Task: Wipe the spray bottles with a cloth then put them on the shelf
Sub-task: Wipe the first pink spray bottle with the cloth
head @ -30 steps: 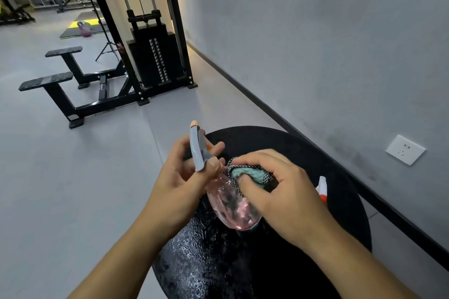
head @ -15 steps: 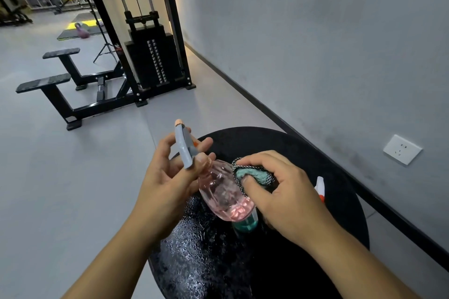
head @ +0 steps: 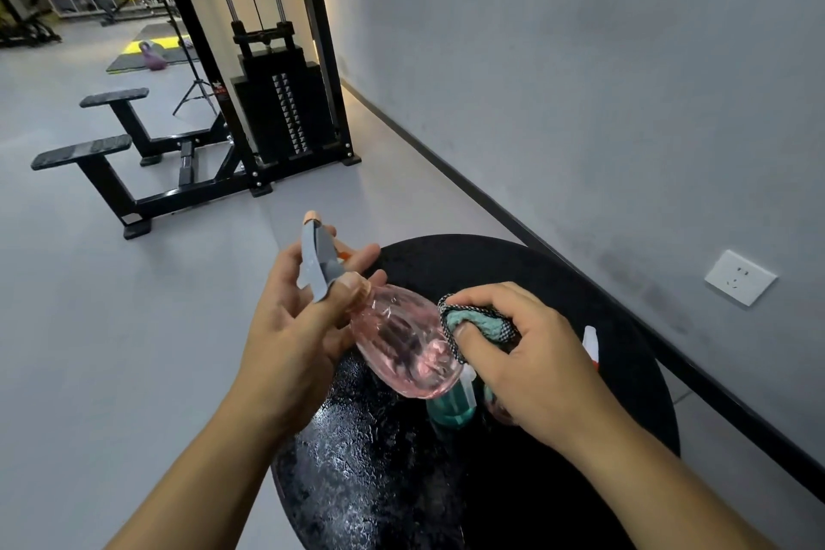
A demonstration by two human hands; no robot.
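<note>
A person's two hands work over a round black bench (head: 558, 272) in the lower centre of the frame, beside a grey wall. The left hand (head: 294, 335) is closed around the neck of a pink spray bottle (head: 402, 348), thumb pressed at the collar just below its grey trigger head (head: 317, 263), which points toward the upper left. The bottle is held tilted above the bench, its clear ribbed body slanting down to the right.

The right hand (head: 531, 366) grips a folded teal cloth (head: 480, 322) with a black-and-white checked edge, thumb on top, pressing it against the lower right side of the pink bottle's body.

Under the two hands, a teal spray bottle (head: 451, 409) sits on the bench, mostly hidden by the pink bottle and the right hand. At the right edge of the bench, just beyond the right hand, the white-and-red top of another spray bottle (head: 590, 342) shows; the rest is covered.

A white wall socket (head: 740, 278) is at centre right. In the upper left stand a black cable weight machine (head: 281, 103) and a purple kettlebell (head: 154, 58) on a mat.
</note>
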